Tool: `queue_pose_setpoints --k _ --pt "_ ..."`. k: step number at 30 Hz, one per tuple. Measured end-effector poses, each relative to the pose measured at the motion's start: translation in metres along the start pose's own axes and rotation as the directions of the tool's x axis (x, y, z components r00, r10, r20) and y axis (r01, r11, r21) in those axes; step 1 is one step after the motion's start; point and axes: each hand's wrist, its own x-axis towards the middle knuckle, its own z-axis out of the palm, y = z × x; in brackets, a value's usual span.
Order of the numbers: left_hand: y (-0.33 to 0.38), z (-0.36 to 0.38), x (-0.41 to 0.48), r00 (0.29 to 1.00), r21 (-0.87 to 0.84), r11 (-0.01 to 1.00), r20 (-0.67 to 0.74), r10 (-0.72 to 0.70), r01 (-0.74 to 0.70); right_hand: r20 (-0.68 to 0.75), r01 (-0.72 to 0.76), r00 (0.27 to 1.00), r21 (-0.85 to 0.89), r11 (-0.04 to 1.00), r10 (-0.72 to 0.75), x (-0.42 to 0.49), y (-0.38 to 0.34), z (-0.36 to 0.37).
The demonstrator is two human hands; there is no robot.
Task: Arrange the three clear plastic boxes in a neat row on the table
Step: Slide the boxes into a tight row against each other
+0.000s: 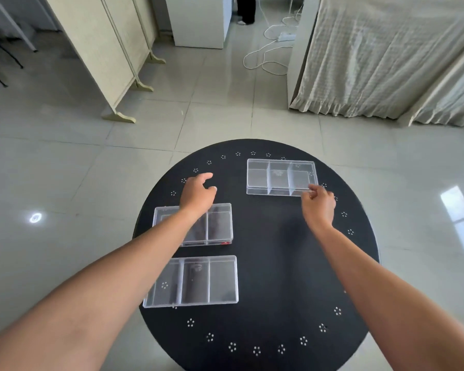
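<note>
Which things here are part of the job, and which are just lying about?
Job: far box, pinched by right hand; middle box; near box; left hand; table.
Lying about: white cable; folding screen; curtain.

Bright, even daylight; window glare on glossy floor (458, 207) at right, lamp spot at left; wide-angle edge bending; sharp focus.
</note>
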Motion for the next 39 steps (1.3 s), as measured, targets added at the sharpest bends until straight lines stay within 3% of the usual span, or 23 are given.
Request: queue_pose_setpoints --k 5,14,22,29,39 --pt "0.049 0.057 0.012 0.981 0.021 1.000 0.194 -0.010 0.006 0.140 -0.176 0.973 -0.061 0.982 0.183 0.042 0.023 -0.032" --pt "0.067 0.097 0.033 0.945 -0.053 0.987 0.300 -0.129 0.152 0.371 -0.176 0.916 0.022 0.984 0.156 0.068 0.029 -0.034" --pt "0.061 0.097 0.040 0.959 -0.068 0.991 0.268 -0.094 0.116 0.333 -0.123 0.936 0.016 0.992 0.110 0.070 0.014 -0.009" --pt "0.035 0.057 0.052 0.963 -0.043 0.986 0.226 -0.145 0.158 0.248 -0.092 0.965 0.025 0.995 0.083 0.053 -0.009 0.021" --pt "-0.031 -0.015 0.073 0.954 -0.111 0.961 0.196 -0.227 0.252 0.348 -0.097 0.935 0.060 0.993 0.070 0.021 -0.053 0.088"
